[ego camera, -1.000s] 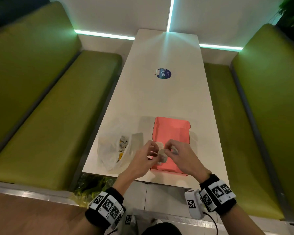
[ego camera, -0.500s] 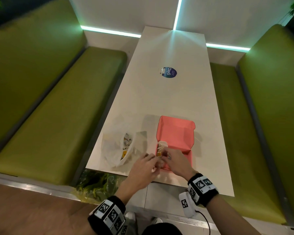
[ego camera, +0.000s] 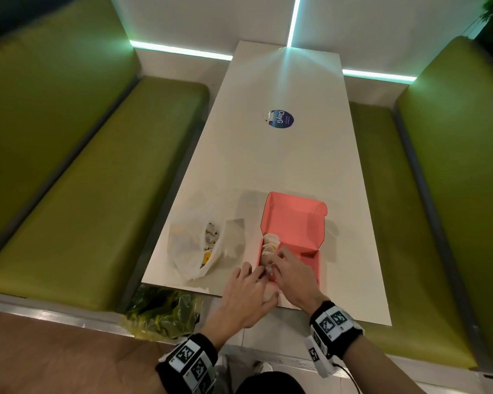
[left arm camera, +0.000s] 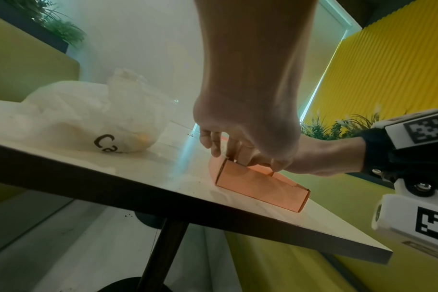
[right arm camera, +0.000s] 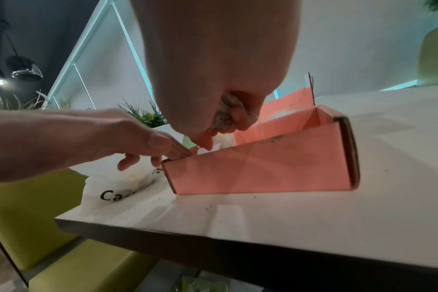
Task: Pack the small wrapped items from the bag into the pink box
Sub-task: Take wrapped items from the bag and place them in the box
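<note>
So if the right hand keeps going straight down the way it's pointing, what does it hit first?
Probably the wrapped items already lined up inside the pink box. The right hand, holding a wrapped item, points down into that end, though depth is unclear.

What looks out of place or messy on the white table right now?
Nothing is spilled or damaged. The pink cardboard box sits open and square on the white table, wrapped items rowed along its left wall. The white plastic bag slumps open. Only a peeling round blue sticker stands out.

White table (ego camera: 282, 166): pink box (ego camera: 293, 223), plastic bag (ego camera: 188, 251), sticker (ego camera: 281, 119) (possibly coaster).
</note>
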